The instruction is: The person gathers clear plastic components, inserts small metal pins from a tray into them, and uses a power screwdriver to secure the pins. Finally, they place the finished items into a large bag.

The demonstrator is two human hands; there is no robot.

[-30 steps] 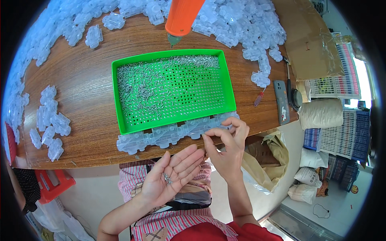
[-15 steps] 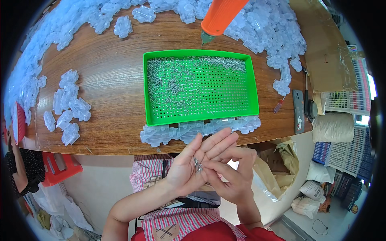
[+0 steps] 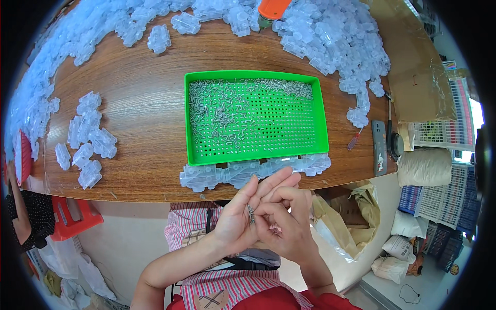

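Observation:
Palm up and slightly cupped, my left hand (image 3: 238,214) holds a small pile of silver screws (image 3: 251,214). My right hand (image 3: 287,222) reaches over that palm with curled fingers, thumb and fingertips pinched together at the screws; what lies between the tips is too small to make out. Just beyond my hands stands a green tray (image 3: 190,124) with a perforated bottom. Loose screws cover its left side and far edge, and many sit in the holes. Clear plastic cases (image 3: 199,177) lie in a row along the tray's near side, partly behind my fingers.
A large heap of clear plastic cases (image 3: 330,39) fills the far side, with a smaller group (image 3: 89,134) at left. An orange power screwdriver (image 3: 273,9) hangs above the table. On the right are a small screwdriver (image 3: 353,141), a phone (image 3: 380,148) and a cardboard sheet (image 3: 418,72).
My right hand has moved left, farther over the left palm, and its fingers have closed more tightly at the screws. The orange power screwdriver appears higher in the view.

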